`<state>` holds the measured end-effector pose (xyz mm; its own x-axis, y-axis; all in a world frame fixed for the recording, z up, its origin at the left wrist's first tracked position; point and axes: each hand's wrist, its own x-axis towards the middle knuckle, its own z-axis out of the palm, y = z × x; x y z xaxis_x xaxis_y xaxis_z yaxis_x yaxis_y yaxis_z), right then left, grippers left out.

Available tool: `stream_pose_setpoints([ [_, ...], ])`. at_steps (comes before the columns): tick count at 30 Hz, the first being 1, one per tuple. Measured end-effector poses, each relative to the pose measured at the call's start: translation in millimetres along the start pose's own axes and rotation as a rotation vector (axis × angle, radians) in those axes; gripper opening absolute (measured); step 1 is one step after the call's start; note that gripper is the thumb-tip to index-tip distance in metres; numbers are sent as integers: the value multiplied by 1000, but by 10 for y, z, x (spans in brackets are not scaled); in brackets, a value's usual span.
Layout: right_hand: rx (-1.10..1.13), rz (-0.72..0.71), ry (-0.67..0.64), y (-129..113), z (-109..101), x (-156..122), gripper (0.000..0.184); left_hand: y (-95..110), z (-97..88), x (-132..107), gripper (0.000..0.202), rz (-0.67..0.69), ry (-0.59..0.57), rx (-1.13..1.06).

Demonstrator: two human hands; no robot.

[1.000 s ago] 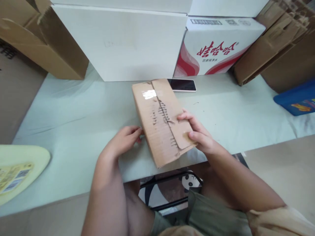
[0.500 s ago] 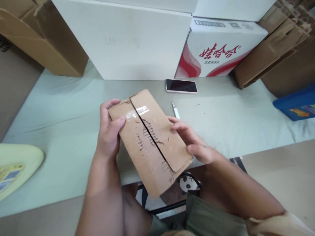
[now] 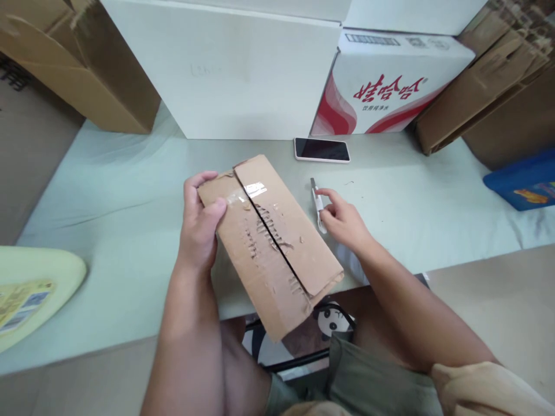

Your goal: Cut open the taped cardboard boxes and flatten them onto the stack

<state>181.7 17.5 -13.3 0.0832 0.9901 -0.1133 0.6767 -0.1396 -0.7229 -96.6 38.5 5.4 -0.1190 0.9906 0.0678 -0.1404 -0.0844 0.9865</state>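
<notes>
A small brown cardboard box (image 3: 269, 242) with torn tape along its top seam is held tilted above the near table edge. My left hand (image 3: 199, 222) grips its far left corner, thumb on top. My right hand (image 3: 342, 219) has left the box and rests on the table to its right, fingers curled around a small white utility knife (image 3: 317, 202) that lies there.
A phone (image 3: 321, 149) lies face up behind the knife. Large white cartons (image 3: 234, 75) and a red-printed carton (image 3: 390, 81) line the back of the pale green table (image 3: 117, 196). Brown boxes stand at both far corners, a blue item (image 3: 522, 182) at right, a yellow object (image 3: 30, 294) at left.
My left hand took hold of the box's far corner and lifted it. My right hand let go of the box and moved right onto the knife, which the box had covered.
</notes>
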Motion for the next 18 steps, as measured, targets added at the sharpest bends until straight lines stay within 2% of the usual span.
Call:
stream_pose_setpoints([
  [2, 290, -56, 42, -78, -77, -40, 40, 4, 5, -4, 52, -6, 14, 3],
  [3, 412, -127, 75, -139, -135, -91, 33, 7, 8, -7, 52, -10, 16, 3],
  [5, 582, -335, 111, -301, -270, -258, 27, 7, 14, -12, 51, -16, -2, 3],
  [7, 666, -530, 55, -488, -385, -471, 33, -4, 21, -10, 51, -10, -9, 0],
  [9, 667, -611, 54, -651, -432, -657, 33, -28, 27, -2, 53, 5, -7, 3],
  [11, 607, -608, 112, -754, -403, -763, 30, -62, 28, 12, 60, 14, -13, 8],
  [14, 530, -607, 156, -800, -293, -776, 28, -113, 14, 30, 73, 50, -31, 16],
  [18, 450, -648, 76, -834, -207, -731, 21, -146, -15, 29, 76, 103, -75, 36],
])
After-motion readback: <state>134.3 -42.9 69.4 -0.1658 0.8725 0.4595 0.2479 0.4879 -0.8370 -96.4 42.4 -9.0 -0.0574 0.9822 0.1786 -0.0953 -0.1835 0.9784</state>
